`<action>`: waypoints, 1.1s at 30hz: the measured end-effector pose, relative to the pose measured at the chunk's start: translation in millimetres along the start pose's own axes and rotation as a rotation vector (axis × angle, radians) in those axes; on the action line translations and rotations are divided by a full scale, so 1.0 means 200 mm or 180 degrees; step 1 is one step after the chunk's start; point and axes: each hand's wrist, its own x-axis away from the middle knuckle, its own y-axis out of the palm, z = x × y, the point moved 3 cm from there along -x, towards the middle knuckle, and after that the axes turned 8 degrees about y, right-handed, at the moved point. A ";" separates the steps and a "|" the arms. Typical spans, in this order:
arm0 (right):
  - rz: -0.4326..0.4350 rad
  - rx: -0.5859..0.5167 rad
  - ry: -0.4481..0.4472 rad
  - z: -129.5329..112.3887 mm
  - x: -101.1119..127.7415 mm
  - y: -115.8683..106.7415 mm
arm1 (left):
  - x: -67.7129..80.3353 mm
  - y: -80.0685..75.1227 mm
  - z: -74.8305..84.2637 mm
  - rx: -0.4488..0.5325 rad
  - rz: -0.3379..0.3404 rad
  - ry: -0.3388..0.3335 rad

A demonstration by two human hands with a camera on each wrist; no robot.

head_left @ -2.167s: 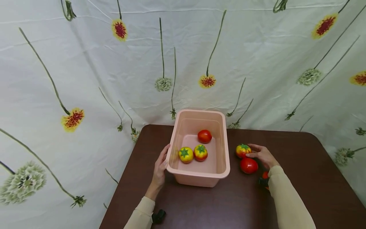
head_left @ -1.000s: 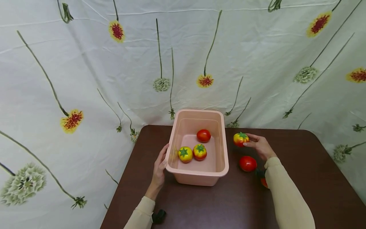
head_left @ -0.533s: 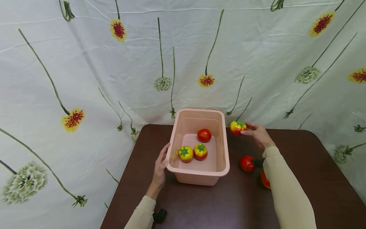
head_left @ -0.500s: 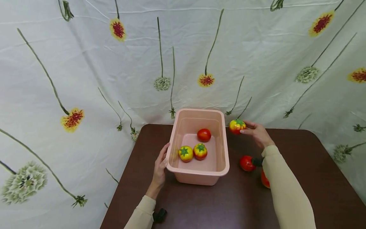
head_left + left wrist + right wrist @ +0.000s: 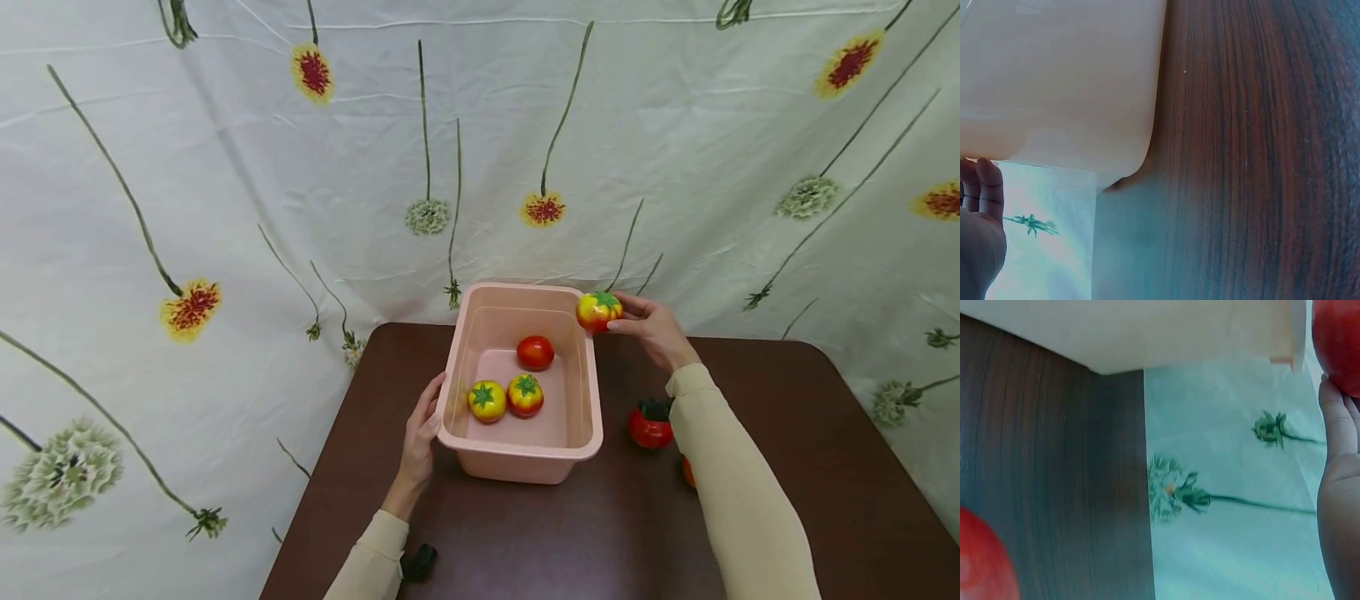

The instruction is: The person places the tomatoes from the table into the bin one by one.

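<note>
My right hand (image 5: 651,330) holds a yellow-red toy tomato (image 5: 597,310) with a green top, lifted over the far right corner of a pink plastic bin (image 5: 590,440). In the right wrist view the tomato (image 5: 1337,337) shows at the top right above my fingers (image 5: 1334,419), beside the bin's underside (image 5: 1122,331). Inside the bin lie a red tomato (image 5: 536,352), a yellow one (image 5: 487,401) and a yellow-red one (image 5: 526,395). My left hand (image 5: 422,432) rests flat against the bin's left wall, fingers (image 5: 984,187) straight.
On the dark wooden table (image 5: 810,467), right of the bin, lies a red tomato (image 5: 649,425); another red one (image 5: 687,471) peeks from under my right sleeve. A flowered cloth (image 5: 225,167) hangs behind the table. A small black object (image 5: 417,562) sits by my left sleeve.
My right hand has picked the yellow-red tomato up off the table and carried it up and left, to above the bin's far right corner. My left hand has stayed on the bin.
</note>
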 end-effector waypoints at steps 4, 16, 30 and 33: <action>-0.0074 0.0018 -0.0007 -0.03 -0.01 0.06 | 0.00 0.00 0.00 0.0010 -0.0008 0.0013; -0.0291 -0.0034 -0.0015 -0.06 -0.06 0.19 | 0.00 -0.01 -0.02 -0.0069 -0.0029 0.0042; -0.0573 -0.0232 -0.0124 -0.06 -0.04 0.20 | 0.00 0.00 -0.01 -0.0035 -0.0031 0.0022; -0.0708 -0.0355 -0.0168 -0.06 -0.03 0.21 | 0.00 0.00 0.00 -0.0047 -0.0020 0.0018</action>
